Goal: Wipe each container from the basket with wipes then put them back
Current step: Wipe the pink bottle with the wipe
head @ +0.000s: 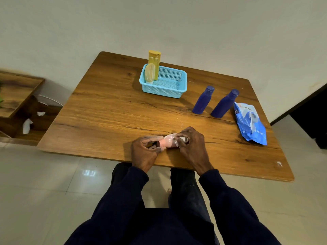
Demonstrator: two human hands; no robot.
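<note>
Head view puts our two hands at the near edge of the wooden table [106, 112], with a pink container [167, 143] lying on its side between them. Our left hand [145, 151] grips the container's left end, fingers and thumb curled round it, knuckles up. Our right hand [191, 145] is clamped on a white wipe [177, 141], fingers bent over and pressing it onto the right half of the container, so that end is mostly covered. We cannot tell whether the container touches the wood or sits just above it. Both wrists come out of dark sleeves [131, 183], the forearms angled in toward each other.

At far left a low wooden shelf [17, 96] stands beside the table, with white scraps [27, 126] on its lower level. Toward the far side of the table sits a light blue basket [184, 80]. It holds a tall yellow bottle [154, 62] upright in its far left corner and a pale yellow tube [150, 73] just in front of that. Right of the basket and apart from it, the left blue bottle [203, 100] and the right blue bottle [223, 104] stand close together, caps on. Just right of them a crumpled blue pack of wipes [251, 123] lies near the table's right edge. Pale glossy floor tiles [53, 183] surround the table, and a plain pale wall [194, 23] rises behind it.
</note>
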